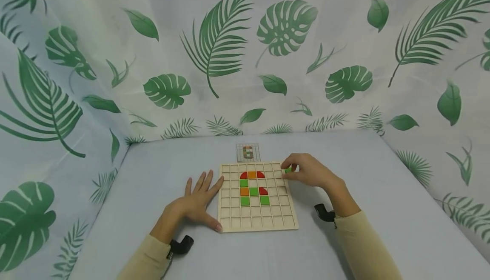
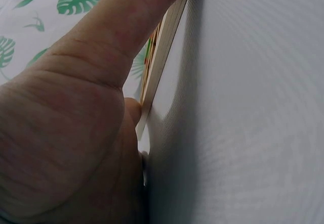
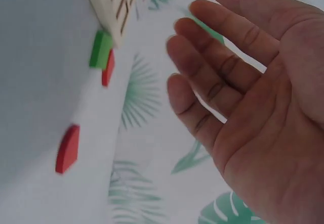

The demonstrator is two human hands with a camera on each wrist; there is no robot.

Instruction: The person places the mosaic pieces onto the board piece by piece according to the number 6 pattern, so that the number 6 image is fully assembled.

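Observation:
A square wooden grid board (image 1: 233, 224) lies on the table, with red, orange and green pieces in some of its cells. My left hand (image 1: 199, 203) is spread along the board's left edge, the thumb at its near corner. In the left wrist view the left palm (image 2: 66, 133) hides most of the board. At the board's upper right edge is my right hand (image 1: 310, 170), its fingers loosely bent, with no piece seen between them. A green square tile (image 3: 101, 49) lies by the board's corner, close to a red piece (image 3: 108, 68); another red piece (image 3: 68, 149) lies farther off.
Behind the board lies a small pattern card (image 1: 248, 152) showing a coloured figure on a grid. The white table (image 1: 183, 254) meets a leaf-printed cloth (image 1: 229, 58) at the back and sides. Each wrist wears a black camera.

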